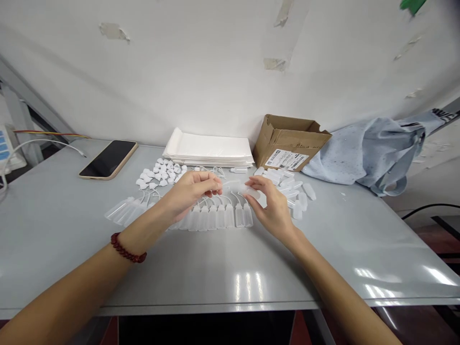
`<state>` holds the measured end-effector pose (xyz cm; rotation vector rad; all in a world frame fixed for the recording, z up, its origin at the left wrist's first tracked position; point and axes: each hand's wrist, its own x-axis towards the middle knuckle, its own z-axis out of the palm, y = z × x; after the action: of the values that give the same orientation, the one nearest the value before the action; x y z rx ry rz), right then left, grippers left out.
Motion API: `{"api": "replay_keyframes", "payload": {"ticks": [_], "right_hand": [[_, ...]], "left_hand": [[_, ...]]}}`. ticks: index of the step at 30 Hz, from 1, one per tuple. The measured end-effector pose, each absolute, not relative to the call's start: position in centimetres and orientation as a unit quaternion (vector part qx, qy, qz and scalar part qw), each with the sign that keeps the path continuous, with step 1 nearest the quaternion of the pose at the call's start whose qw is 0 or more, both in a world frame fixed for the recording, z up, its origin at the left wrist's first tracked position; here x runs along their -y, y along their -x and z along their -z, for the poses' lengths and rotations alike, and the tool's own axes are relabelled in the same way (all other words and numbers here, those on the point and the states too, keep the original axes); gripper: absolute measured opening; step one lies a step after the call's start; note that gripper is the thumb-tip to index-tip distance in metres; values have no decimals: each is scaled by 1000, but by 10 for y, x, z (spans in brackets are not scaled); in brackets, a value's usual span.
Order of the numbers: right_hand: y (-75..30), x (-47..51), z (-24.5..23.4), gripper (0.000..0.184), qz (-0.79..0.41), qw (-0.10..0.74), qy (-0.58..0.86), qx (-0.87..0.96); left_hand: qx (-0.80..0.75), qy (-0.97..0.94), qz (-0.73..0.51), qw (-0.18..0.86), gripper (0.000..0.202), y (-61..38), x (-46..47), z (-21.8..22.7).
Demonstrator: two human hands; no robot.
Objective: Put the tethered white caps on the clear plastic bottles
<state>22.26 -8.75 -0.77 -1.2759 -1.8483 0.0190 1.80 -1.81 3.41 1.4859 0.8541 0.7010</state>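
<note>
Plastic bottle (likely light, squeezable), held in right fingers, is best gripped mid-body; left fingers are pinched, contents unclear.

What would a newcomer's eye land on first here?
Probably the two hands close together over the grey table: the left hand, and the right hand holding a translucent piece. Between the forearms lies a row of translucent bottles. The dark red bracelet on the left wrist and the brown cardboard box at the back, right of centre, also stand out.
</note>
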Motion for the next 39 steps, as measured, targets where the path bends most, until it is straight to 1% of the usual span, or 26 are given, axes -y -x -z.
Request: {"api": "replay_keyframes", "payload": {"ticks": [5, 9, 12, 15, 19, 22, 25, 27, 28, 31, 33, 39], "right_hand": [[-220, 89, 8, 39, -6, 431, 498, 753], [-219, 89, 6, 41, 3, 415, 498, 762], [-217, 89, 5, 39, 8, 417, 484, 769], [-216, 90, 4, 34, 2, 424, 476, 771], [-214, 92, 1, 26, -34, 427, 491, 759], [-213, 93, -2, 22, -80, 443, 500, 739], [-212, 94, -3, 19, -141, 469, 504, 712], [-211, 95, -2, 18, -194, 486, 504, 687], [-210, 95, -2, 18, -223, 494, 503, 673], [-208, 96, -3, 18, -303, 515, 498, 628], [-207, 97, -4, 21, -346, 526, 499, 596], [-205, 99, -10, 31, -446, 532, 502, 516]], "left_hand": [[-324, -581, -294, 687, 21, -19, 17, -30], [-320, -550, -262, 726, 20, -20, 16, -24], [-322, -523, -245, 750, 18, -22, 17, -22], [-328, -519, -243, 751, 17, -23, 18, -22], [-336, -524, -243, 744, 17, -24, 18, -22], [-347, -479, -260, 764, 16, -25, 17, -21], [-343, -457, -281, 771, 29, -26, 18, -21], [-330, -513, -297, 735, 37, -27, 21, -21], [-326, -564, -306, 695, 37, -28, 23, -21], [-321, -726, -335, 507, 23, -31, 31, -18], [-315, -785, -351, 401, 19, -33, 36, -15], [-266, -825, -432, 251, 13, -37, 41, -6]]}}
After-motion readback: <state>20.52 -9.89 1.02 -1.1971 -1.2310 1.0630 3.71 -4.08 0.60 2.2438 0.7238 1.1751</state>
